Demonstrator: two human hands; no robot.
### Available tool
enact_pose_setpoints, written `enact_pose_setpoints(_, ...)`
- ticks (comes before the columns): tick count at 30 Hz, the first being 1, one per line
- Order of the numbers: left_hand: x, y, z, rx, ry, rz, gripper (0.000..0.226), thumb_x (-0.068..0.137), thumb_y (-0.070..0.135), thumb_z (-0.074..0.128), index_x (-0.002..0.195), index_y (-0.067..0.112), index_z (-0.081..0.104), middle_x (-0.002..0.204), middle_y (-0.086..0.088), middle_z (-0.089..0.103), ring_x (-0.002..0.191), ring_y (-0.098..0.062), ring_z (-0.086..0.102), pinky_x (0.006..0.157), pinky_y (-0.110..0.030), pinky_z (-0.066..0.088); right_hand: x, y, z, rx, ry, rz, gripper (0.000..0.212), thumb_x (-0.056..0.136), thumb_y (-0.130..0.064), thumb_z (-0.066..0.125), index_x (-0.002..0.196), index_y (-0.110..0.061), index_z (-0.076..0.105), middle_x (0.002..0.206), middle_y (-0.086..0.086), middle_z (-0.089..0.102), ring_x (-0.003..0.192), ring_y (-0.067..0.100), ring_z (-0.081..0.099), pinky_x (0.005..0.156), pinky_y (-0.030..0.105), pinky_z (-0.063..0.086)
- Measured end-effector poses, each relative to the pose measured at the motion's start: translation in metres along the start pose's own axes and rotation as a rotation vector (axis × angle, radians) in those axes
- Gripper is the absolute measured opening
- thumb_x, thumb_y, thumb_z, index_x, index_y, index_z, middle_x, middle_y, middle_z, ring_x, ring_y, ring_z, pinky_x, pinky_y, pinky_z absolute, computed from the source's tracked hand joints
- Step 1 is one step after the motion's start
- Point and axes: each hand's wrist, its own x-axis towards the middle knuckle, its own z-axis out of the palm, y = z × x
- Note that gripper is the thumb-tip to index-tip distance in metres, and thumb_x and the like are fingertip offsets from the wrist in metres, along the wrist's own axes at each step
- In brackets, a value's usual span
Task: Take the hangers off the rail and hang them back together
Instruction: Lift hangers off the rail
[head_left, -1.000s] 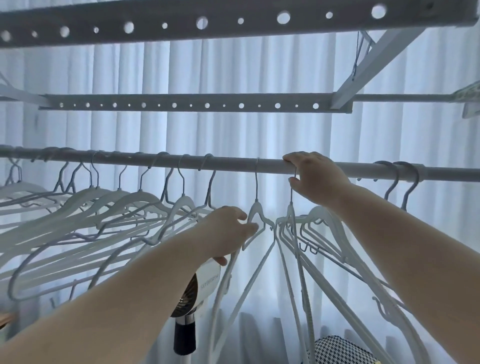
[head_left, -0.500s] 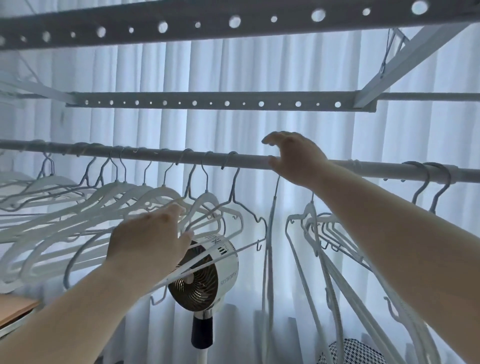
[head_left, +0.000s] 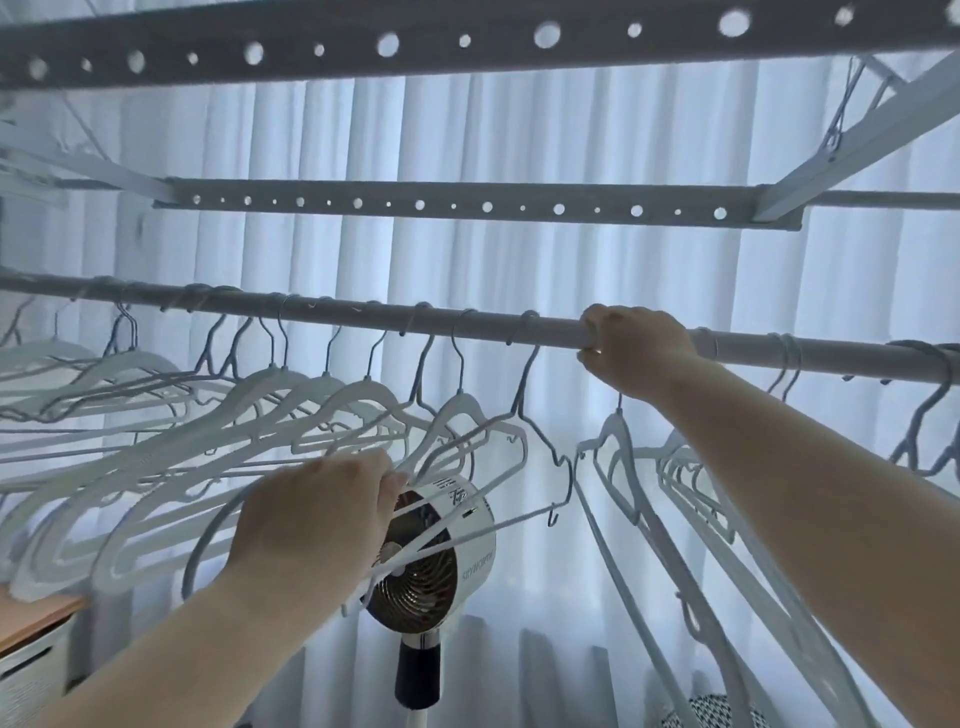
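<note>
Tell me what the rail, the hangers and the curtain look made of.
Rail: smooth round tube, pale grey and matt, probably painted metal. Hangers: flat white moulded bodies, likely plastic; their thin grey hooks look like metal wire. Curtain: soft vertical folds with light glowing through, so a thin fabric.

The round grey rail (head_left: 496, 326) runs across in front of me from far left to far right, and everything here hangs from it. A long row of pale hangers (head_left: 460, 408) is hooked over its left stretch, spaced out along it and slanting, the last hook just left of my right hand (head_left: 634, 348), whose fingers curl over the rail. Below that hand a tight bunch of hangers (head_left: 615, 431) hangs down, and further right a few more hooks (head_left: 787, 353) sit on the rail.
</note>
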Motion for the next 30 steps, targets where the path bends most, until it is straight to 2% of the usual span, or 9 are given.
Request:
enact_pose_setpoints(2,0.003,0.001,-0.005,-0.109,-0.002,-0.024,0.025,0.096,0.037,0.030,0.085,0.029,0.051,0.092,0.003,0.069,0.092,-0.023,0.062,0.076,-0.030,0.045,-0.001,0.002,0.002,0.005,0.031,0.007,0.028,0.094,-0.023,0.042,0.118,-0.010,0.050,0.115,0.010,0.062,0.109,0.030,0.054,0.087,0.034,0.037)
enact_pose_setpoints(8,0.022,0.016,-0.012,-0.233,0.034,0.010,0.033,0.096,0.030,0.031,0.101,0.020,0.062,0.091,-0.004,0.071,0.071,-0.025,0.059,0.077,-0.034,0.051,-0.008,0.005,0.001,0.016,0.045,0.003,0.026,0.093,-0.022,0.043,0.115,-0.009,0.052,0.113,0.010,0.062,0.107,0.029,0.054,0.086,0.033,0.037)
enact_pose_setpoints(12,0.036,0.028,-0.011,-0.294,-0.017,0.024,0.033,0.096,0.028,0.034,0.099,0.012,0.063,0.087,-0.009,0.071,0.077,-0.030,0.067,0.081,-0.040,0.054,-0.013,0.005,-0.005,0.032,0.015,0.002,0.027,0.093,-0.021,0.045,0.117,-0.010,0.051,0.115,0.010,0.061,0.110,0.029,0.053,0.088,0.033,0.036)
enact_pose_setpoints(16,0.050,0.037,-0.007,-0.288,-0.120,0.008,0.032,0.095,0.026,0.036,0.102,0.010,0.062,0.094,-0.011,0.071,0.085,-0.032,0.067,0.087,-0.041,0.053,-0.016,0.005,-0.006,0.040,0.006,-0.008,0.028,0.092,-0.020,0.046,0.117,-0.010,0.049,0.114,0.010,0.059,0.110,0.028,0.051,0.092,0.033,0.035)
enact_pose_setpoints(20,0.048,0.037,0.003,-0.284,-0.214,-0.022,0.030,0.095,0.024,0.038,0.105,0.009,0.062,0.099,-0.012,0.071,0.091,-0.032,0.067,0.084,-0.039,0.054,-0.018,0.005,-0.007,0.051,-0.021,-0.009,0.035,0.092,-0.021,0.046,0.126,-0.011,0.044,0.122,0.009,0.055,0.117,0.027,0.046,0.099,0.033,0.032)
enact_pose_setpoints(22,0.041,0.034,0.007,-0.294,-0.249,-0.022,0.029,0.095,0.024,0.038,0.098,0.010,0.063,0.091,-0.010,0.073,0.072,-0.026,0.068,0.073,-0.034,0.056,-0.020,0.005,-0.007,0.052,-0.039,-0.010,0.042,0.093,-0.022,0.046,0.133,-0.012,0.038,0.129,0.009,0.051,0.121,0.027,0.043,0.102,0.033,0.030)
enact_pose_setpoints(25,0.031,0.027,0.006,-0.351,-0.295,-0.030,0.029,0.095,0.024,0.039,0.074,0.020,0.059,0.070,-0.003,0.072,0.037,-0.011,0.054,0.050,-0.022,0.048,-0.024,0.005,-0.011,0.046,-0.061,-0.018,0.050,0.093,-0.024,0.046,0.139,-0.014,0.030,0.137,0.009,0.045,0.127,0.027,0.039,0.107,0.034,0.025)
enact_pose_setpoints(27,0.024,0.022,0.000,-0.363,-0.286,-0.038,0.032,0.095,0.026,0.040,0.067,0.024,0.054,0.062,0.001,0.069,0.034,-0.009,0.052,0.050,-0.020,0.047,-0.029,0.004,-0.015,0.048,-0.083,-0.022,0.056,0.094,-0.026,0.045,0.144,-0.016,0.022,0.145,0.006,0.037,0.134,0.026,0.032,0.110,0.035,0.022)
enact_pose_setpoints(30,0.008,0.013,-0.010,-0.369,-0.262,-0.050,0.028,0.095,0.027,0.040,0.071,0.027,0.056,0.058,0.005,0.066,0.033,-0.005,0.050,0.047,-0.019,0.042,-0.037,0.006,-0.019,0.100,-0.092,-0.052,0.063,0.094,-0.027,0.046,0.148,-0.020,0.014,0.154,0.001,0.024,0.142,0.022,0.021,0.114,0.035,0.015)
